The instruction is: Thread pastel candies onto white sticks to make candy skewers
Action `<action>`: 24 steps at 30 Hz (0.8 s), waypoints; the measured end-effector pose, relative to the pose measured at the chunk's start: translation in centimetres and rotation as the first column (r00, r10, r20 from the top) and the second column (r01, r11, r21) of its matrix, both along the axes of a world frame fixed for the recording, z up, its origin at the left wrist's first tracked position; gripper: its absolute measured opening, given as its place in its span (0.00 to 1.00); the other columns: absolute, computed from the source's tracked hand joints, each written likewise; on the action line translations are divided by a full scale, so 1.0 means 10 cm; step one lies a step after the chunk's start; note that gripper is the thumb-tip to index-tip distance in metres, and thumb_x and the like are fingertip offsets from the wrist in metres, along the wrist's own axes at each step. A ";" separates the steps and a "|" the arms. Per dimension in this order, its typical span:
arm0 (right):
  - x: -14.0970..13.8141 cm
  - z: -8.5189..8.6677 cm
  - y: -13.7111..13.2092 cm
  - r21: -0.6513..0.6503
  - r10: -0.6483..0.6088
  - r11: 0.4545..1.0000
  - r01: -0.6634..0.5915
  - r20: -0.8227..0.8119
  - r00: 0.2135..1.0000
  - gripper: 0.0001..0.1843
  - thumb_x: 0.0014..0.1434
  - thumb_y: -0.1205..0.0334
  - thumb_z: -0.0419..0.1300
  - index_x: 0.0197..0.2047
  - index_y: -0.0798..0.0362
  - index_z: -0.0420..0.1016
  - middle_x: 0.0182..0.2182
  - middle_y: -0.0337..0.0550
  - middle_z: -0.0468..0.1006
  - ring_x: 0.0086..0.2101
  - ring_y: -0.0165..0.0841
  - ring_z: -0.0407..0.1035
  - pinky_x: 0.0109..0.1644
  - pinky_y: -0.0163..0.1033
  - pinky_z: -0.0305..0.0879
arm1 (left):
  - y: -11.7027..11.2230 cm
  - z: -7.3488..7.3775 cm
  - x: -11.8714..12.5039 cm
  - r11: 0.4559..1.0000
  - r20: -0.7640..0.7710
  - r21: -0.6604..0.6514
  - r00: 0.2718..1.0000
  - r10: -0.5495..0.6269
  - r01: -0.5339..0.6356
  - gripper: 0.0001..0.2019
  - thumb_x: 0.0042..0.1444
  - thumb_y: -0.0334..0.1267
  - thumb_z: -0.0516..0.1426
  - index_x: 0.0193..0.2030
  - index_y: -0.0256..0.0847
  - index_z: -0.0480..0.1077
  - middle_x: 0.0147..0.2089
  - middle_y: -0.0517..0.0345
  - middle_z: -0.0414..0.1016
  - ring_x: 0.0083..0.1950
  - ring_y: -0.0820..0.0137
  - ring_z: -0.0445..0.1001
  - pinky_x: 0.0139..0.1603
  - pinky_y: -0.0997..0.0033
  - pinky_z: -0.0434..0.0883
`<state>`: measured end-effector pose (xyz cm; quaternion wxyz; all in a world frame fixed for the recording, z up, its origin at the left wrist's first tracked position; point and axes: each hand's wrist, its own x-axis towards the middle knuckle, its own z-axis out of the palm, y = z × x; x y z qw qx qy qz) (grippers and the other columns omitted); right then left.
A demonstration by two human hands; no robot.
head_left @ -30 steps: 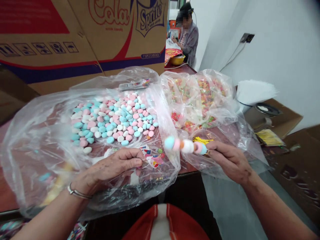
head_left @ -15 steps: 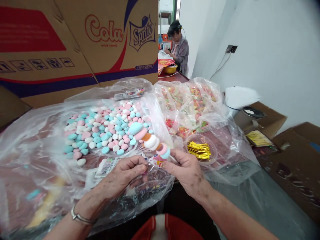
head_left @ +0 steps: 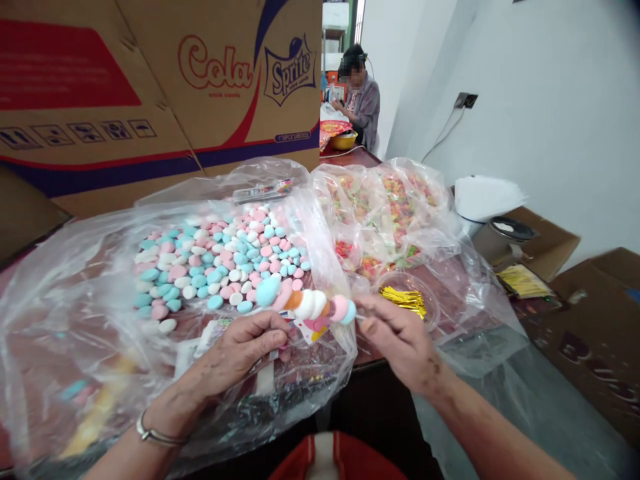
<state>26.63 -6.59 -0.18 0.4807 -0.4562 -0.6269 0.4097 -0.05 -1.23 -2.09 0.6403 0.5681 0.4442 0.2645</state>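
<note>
My right hand point(head_left: 399, 341) pinches the thin stick of a candy skewer point(head_left: 311, 304), which lies almost level and points left. Blue, pink, orange and white pieces are threaded along it, with a blue one at each end. My left hand point(head_left: 254, 345) is closed, thumb against fingers, on a clear plastic bag with a colourful print point(head_left: 316, 329). The printed part shows just below the skewer; how much of the bag lies in my fingers is hard to see. Behind my left hand, loose pink, blue and white candies point(head_left: 220, 257) lie spread on clear plastic sheeting point(head_left: 90, 253).
A shallow clear dish point(head_left: 434, 307) holds gold twist ties point(head_left: 403, 301). Bags of colourful gummies point(head_left: 395, 200) lie behind it. A large carton point(head_left: 215, 127) walls off the back left. A lidded grey container point(head_left: 493, 241) and boxes stand right. A person point(head_left: 361, 100) sits far back.
The skewer has turned from slanting to nearly level as my right hand moved right, now gripping only the stick's end. My left hand stays nearly in place.
</note>
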 end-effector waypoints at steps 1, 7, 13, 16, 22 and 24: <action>0.09 0.02 0.00 0.083 -0.042 0.996 0.035 0.073 0.996 0.14 0.66 0.56 0.55 0.48 0.52 0.79 0.38 0.42 0.81 0.37 0.34 0.75 0.42 0.36 0.71 | 0.00 0.01 -0.02 1.000 0.022 0.017 1.000 -0.011 0.010 0.11 0.56 0.45 0.63 0.30 0.39 0.76 0.28 0.58 0.77 0.32 0.70 0.71 0.35 0.74 0.66; 0.46 0.03 0.00 0.427 -0.208 0.902 0.064 0.300 0.931 0.13 0.64 0.66 0.57 0.48 0.46 0.79 0.37 0.40 0.82 0.38 0.34 0.76 0.43 0.38 0.72 | -0.02 -0.02 -0.13 0.998 0.166 -0.053 0.986 0.026 -0.018 0.11 0.54 0.44 0.65 0.30 0.39 0.74 0.26 0.59 0.77 0.28 0.73 0.70 0.26 0.79 0.62; 0.52 0.01 -0.02 0.503 -0.208 0.864 -0.013 0.382 0.900 0.11 0.64 0.68 0.57 0.44 0.48 0.79 0.31 0.39 0.79 0.32 0.33 0.74 0.37 0.37 0.70 | -0.01 -0.04 -0.12 0.994 0.210 -0.105 0.978 0.016 0.006 0.13 0.52 0.46 0.66 0.30 0.37 0.73 0.24 0.56 0.77 0.23 0.76 0.67 0.20 0.83 0.54; 0.53 0.00 -0.01 0.503 -0.212 0.864 -0.032 0.422 0.882 0.10 0.64 0.68 0.56 0.42 0.51 0.79 0.27 0.38 0.76 0.29 0.31 0.71 0.34 0.36 0.68 | 0.00 -0.05 -0.10 0.989 0.246 -0.145 0.969 0.005 0.032 0.16 0.51 0.47 0.67 0.30 0.36 0.72 0.23 0.56 0.77 0.16 0.83 0.55 0.15 0.84 0.45; 0.56 -0.02 -0.01 0.515 -0.222 0.857 -0.010 0.385 0.896 0.10 0.64 0.68 0.57 0.44 0.49 0.78 0.33 0.38 0.80 0.33 0.30 0.74 0.39 0.35 0.70 | 0.00 -0.06 -0.11 0.988 0.283 -0.151 0.959 0.024 0.020 0.18 0.49 0.50 0.68 0.29 0.36 0.71 0.21 0.55 0.76 0.15 0.84 0.52 0.15 0.83 0.44; 0.56 -0.02 -0.01 0.516 -0.222 0.857 -0.009 0.384 0.896 0.10 0.64 0.69 0.57 0.43 0.49 0.78 0.33 0.38 0.80 0.34 0.30 0.75 0.39 0.34 0.70 | 0.00 -0.07 -0.13 0.989 0.284 -0.147 0.958 0.027 0.015 0.18 0.49 0.49 0.68 0.29 0.36 0.71 0.21 0.55 0.76 0.15 0.84 0.53 0.16 0.83 0.45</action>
